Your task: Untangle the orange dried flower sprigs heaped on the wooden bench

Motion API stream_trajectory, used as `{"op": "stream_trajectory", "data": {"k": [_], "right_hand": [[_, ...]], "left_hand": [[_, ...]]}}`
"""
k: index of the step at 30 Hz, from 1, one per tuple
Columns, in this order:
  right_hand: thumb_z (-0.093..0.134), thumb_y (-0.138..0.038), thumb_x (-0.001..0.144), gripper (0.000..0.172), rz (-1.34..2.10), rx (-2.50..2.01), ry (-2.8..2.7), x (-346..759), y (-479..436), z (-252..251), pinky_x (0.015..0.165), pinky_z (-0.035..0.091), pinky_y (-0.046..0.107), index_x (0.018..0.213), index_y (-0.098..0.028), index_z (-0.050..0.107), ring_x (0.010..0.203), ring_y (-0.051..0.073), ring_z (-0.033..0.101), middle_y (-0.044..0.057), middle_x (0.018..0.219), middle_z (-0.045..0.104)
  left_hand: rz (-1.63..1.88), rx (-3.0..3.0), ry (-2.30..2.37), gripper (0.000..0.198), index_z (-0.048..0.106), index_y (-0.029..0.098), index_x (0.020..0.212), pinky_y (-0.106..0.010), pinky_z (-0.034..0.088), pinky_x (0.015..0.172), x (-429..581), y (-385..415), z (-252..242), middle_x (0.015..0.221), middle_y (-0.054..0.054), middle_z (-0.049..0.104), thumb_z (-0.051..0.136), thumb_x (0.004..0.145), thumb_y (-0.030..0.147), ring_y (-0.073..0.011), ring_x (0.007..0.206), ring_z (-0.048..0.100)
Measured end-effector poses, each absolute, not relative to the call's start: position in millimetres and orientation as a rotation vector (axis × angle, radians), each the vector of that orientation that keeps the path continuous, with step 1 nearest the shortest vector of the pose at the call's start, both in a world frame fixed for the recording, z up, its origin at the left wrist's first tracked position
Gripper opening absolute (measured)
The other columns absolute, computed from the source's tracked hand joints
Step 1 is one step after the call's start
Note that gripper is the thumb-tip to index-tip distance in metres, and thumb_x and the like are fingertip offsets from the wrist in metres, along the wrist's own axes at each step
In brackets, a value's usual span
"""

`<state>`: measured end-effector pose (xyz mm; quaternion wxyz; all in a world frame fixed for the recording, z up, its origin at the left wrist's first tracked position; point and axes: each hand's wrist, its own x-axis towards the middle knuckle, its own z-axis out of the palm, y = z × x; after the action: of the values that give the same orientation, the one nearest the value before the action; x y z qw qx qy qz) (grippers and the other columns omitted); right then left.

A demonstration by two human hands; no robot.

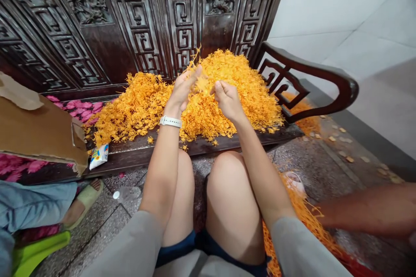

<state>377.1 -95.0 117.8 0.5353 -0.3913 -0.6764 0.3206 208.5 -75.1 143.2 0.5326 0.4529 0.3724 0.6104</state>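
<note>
My left hand (182,91), with a white band on its wrist, is closed around a thin orange plastic stem (195,57) that sticks up past the fingers. To its right, my right hand (227,98) has thumb and fingers pinched together; whatever sits in the pinch is too small to make out. A blurred bright orange piece (204,85) shows between the two hands. Both hands are raised over a big heap of small orange plastic flower pieces (253,91) on a dark wooden bench (130,156).
A cardboard box (39,125) and pink plastic flowers (79,109) are on the left, near a small white packet (99,156). The carved armrest (344,91) rises at right. Long orange strands (302,216) lie beside my right leg. Other people's legs flank me.
</note>
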Motion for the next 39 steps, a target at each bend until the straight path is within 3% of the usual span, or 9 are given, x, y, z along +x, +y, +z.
{"op": "stream_trajectory", "data": {"k": [4,10,15,22,29,32,35,37,39], "right_hand": [[0.047,-0.084,0.094,0.063,0.571,-1.01,-1.739,382,-92,114,0.063,0.042,0.031,0.072,-0.025,0.045,0.065,0.016,0.041,-0.001,0.069,0.044],[0.047,-0.085,0.092,0.065,0.475,-1.035,-1.7,383,-89,112,0.063,0.043,0.033,0.07,-0.025,0.043,0.064,0.017,0.04,0.0,0.067,0.044],[0.06,-0.082,0.088,0.063,1.112,-0.835,-1.452,371,-95,115,0.042,0.027,0.024,0.071,-0.024,0.044,0.048,0.009,0.027,-0.005,0.059,0.038],[0.069,-0.069,0.091,0.057,1.557,-0.64,-1.071,360,-110,130,0.031,0.011,0.02,0.073,-0.025,0.039,0.036,0.004,0.009,-0.014,0.047,0.019],[0.065,-0.075,0.09,0.064,1.464,-0.406,-1.008,371,-109,135,0.031,0.005,0.019,0.069,-0.025,0.031,0.04,0.005,0.005,-0.012,0.048,0.018],[0.059,-0.079,0.091,0.062,1.354,-0.433,-1.052,372,-105,135,0.032,0.013,0.02,0.07,-0.025,0.037,0.041,0.007,0.011,-0.01,0.051,0.022],[0.048,-0.083,0.094,0.057,1.092,-0.689,-1.113,374,-93,124,0.043,0.04,0.022,0.088,-0.027,0.055,0.05,0.011,0.043,-0.003,0.065,0.047],[0.046,-0.088,0.091,0.064,0.823,-0.941,-1.165,378,-82,112,0.067,0.059,0.03,0.112,-0.029,0.06,0.086,0.018,0.066,0.006,0.099,0.065],[0.042,-0.092,0.088,0.077,0.598,-1.135,-1.285,383,-72,100,0.094,0.06,0.045,0.13,-0.029,0.056,0.126,0.028,0.062,0.013,0.135,0.061]], "left_hand": [[1.255,1.33,0.843,0.031,0.065,0.022,0.075,-0.028,0.051,0.062,203,-73,138,0.07,-0.001,0.061,0.096,0.072,0.03,-0.0135,0.065,0.061],[0.884,1.683,0.694,0.011,0.074,0.018,0.073,-0.031,0.048,0.063,195,-68,127,0.068,-0.003,0.064,0.084,0.077,0.023,-0.0132,0.061,0.058],[0.891,1.63,0.546,0.014,0.064,0.017,0.064,-0.029,0.046,0.061,202,-68,123,0.062,0.001,0.058,0.075,0.072,0.016,-0.0107,0.056,0.055],[1.038,1.399,0.407,0.029,0.059,0.019,0.067,-0.026,0.035,0.049,216,-69,111,0.054,0.003,0.051,0.082,0.071,0.036,-0.0087,0.046,0.046],[1.436,1.154,0.398,0.043,0.052,0.022,0.069,-0.028,0.047,0.06,227,-81,117,0.057,0.002,0.041,0.07,0.094,0.052,-0.0119,0.056,0.051],[1.502,1.092,0.483,0.033,0.058,0.023,0.075,-0.029,0.05,0.065,225,-82,128,0.063,0.001,0.046,0.069,0.097,0.046,-0.0134,0.064,0.056],[1.375,1.112,0.596,0.021,0.069,0.023,0.086,-0.03,0.052,0.071,219,-76,133,0.079,-0.003,0.061,0.076,0.093,0.04,-0.0167,0.081,0.066],[1.358,1.11,0.656,0.018,0.074,0.022,0.092,-0.033,0.054,0.078,214,-69,131,0.094,-0.007,0.07,0.08,0.09,0.039,-0.0207,0.097,0.07],[1.38,1.12,0.71,0.015,0.076,0.021,0.091,-0.033,0.055,0.083,210,-61,125,0.105,-0.009,0.073,0.083,0.088,0.035,-0.0218,0.105,0.069]]}}
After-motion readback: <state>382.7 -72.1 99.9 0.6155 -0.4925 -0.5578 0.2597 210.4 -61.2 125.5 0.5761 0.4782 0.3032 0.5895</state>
